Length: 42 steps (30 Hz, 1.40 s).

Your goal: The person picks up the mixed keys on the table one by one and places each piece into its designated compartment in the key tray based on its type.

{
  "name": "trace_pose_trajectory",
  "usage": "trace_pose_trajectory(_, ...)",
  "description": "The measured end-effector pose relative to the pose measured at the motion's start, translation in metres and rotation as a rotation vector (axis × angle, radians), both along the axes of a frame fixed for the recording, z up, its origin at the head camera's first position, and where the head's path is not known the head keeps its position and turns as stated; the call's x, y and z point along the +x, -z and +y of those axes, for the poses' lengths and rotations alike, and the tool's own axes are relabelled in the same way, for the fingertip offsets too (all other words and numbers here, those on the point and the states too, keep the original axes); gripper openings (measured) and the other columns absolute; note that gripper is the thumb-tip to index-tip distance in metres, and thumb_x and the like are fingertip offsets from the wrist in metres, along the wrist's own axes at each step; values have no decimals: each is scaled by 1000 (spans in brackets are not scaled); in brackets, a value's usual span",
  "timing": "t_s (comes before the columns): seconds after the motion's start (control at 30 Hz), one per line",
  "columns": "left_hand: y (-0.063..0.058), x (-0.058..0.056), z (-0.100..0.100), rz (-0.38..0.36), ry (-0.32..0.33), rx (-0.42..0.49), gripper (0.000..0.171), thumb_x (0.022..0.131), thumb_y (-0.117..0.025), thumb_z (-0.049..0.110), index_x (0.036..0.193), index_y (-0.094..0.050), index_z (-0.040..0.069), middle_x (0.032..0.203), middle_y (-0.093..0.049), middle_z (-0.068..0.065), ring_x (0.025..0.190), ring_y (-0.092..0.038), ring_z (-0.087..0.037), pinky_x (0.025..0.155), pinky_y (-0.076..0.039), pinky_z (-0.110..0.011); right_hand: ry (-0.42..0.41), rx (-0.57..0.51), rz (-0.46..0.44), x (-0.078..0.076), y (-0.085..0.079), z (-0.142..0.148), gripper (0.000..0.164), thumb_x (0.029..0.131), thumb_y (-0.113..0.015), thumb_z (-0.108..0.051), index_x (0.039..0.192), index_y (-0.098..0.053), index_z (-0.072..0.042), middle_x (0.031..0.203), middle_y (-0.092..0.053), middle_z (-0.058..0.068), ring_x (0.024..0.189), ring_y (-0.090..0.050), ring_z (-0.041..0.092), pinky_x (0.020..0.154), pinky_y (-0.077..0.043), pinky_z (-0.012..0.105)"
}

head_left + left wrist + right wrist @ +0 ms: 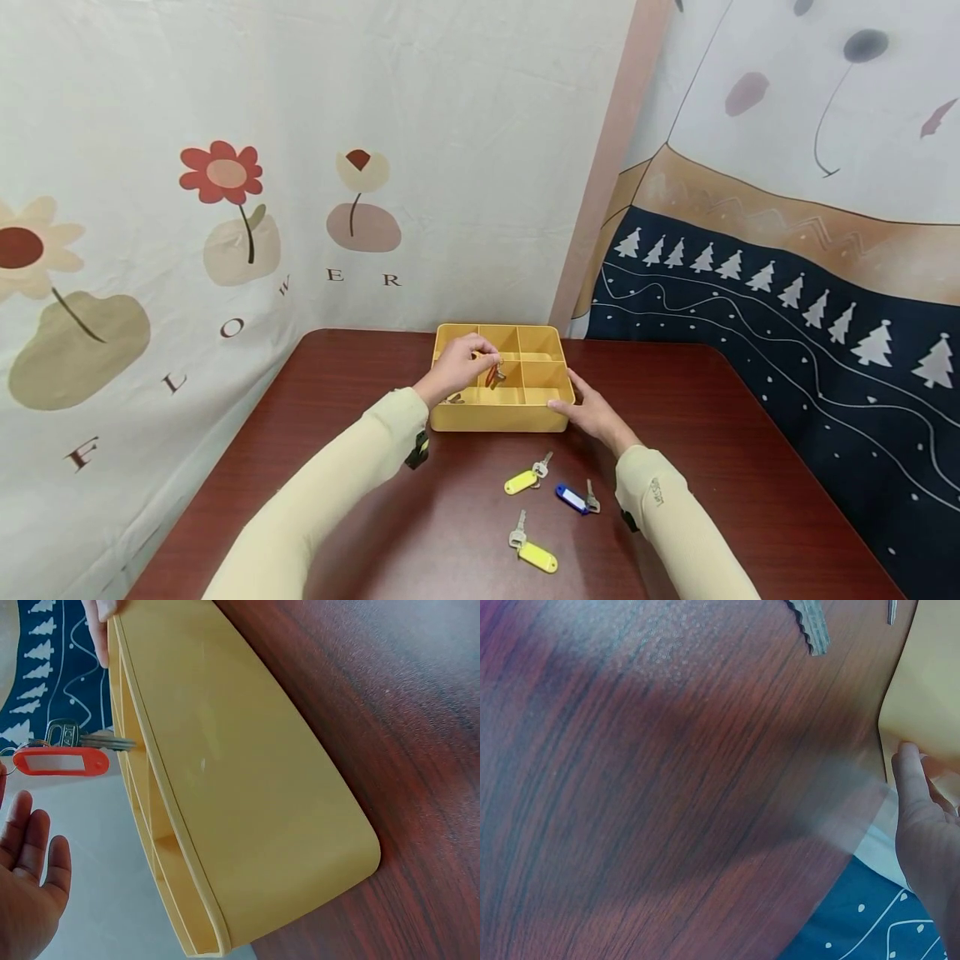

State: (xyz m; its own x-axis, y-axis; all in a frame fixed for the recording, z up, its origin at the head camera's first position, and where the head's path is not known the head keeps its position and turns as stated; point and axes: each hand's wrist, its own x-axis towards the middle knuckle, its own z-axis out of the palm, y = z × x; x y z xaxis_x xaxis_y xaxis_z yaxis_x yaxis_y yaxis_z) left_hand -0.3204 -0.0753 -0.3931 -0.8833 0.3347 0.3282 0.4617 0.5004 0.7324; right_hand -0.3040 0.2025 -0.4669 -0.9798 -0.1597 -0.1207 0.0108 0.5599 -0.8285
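My left hand (459,367) pinches a metal ring that carries keys (105,740) and a red key tag (60,761). They hang over the front middle compartment of a yellow divided box (498,419). At the box's front right corner, my right hand (596,414) grips the wall, its thumb on the front and its fingers along the side. Part of another key (454,399) shows in the front left compartment, mostly hidden by the left hand and the front wall.
On the dark red table (360,367) in front of the box lie a key with a yellow tag (521,482), one with a blue tag (572,499) and another with a yellow tag (537,557). Printed cloths (480,167) hang behind and to the right.
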Motion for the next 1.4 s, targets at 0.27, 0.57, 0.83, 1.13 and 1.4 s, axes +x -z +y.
trace_pose_trajectory(0.27, 5, -11, 5, -3, -36, -9, 10, 94, -69, 13, 95, -75, 5, 101, -67, -4, 101, -61, -22, 89, -47, -39, -1, -28, 5, -1, 0, 0, 94, 89, -71, -50, 160, -18, -19, 157, -32, 20, 142, -31, 38, 113, -23, 61)
trace_pose_trajectory(0.57, 11, -17, 1, -11, -48, -29, 15, 96, -67, 13, 100, -74, 1, 105, -67, -8, 104, -62, -25, 93, -48, -41, -6, -28, 5, 0, 0, -1, 89, 92, -70, -42, 160, -18, -18, 157, -31, 20, 143, -29, 39, 113, -21, 62)
trace_pose_trajectory(0.83, 14, -17, -10, -50, -57, -32, 21, 97, -66, 19, 109, -74, 4, 112, -66, -7, 111, -59, -25, 97, -46, -43, 1, -18, -3, -1, 0, 0, 97, 86, -71, -55, 160, -18, -21, 158, -31, 18, 142, -30, 39, 112, -21, 63)
trace_pose_trajectory(1.13, 18, -14, -23, -46, -82, -41, 28, 96, -67, 22, 119, -71, 6, 124, -63, -10, 122, -54, -28, 104, -41, -45, 0, -39, -5, -2, 2, 0, 96, 86, -71, -53, 160, -18, -21, 156, -33, 19, 140, -34, 38, 112, -24, 61)
trace_pose_trajectory(1.4, 26, -9, -37, -105, -105, -82, 44, 96, -68, 27, 132, -62, 4, 135, -55, -13, 130, -47, -32, 107, -38, -48, -8, -51, 3, -3, 1, 1, 95, 88, -71, -51, 160, -18, -19, 155, -35, 19, 139, -36, 38, 112, -24, 61)
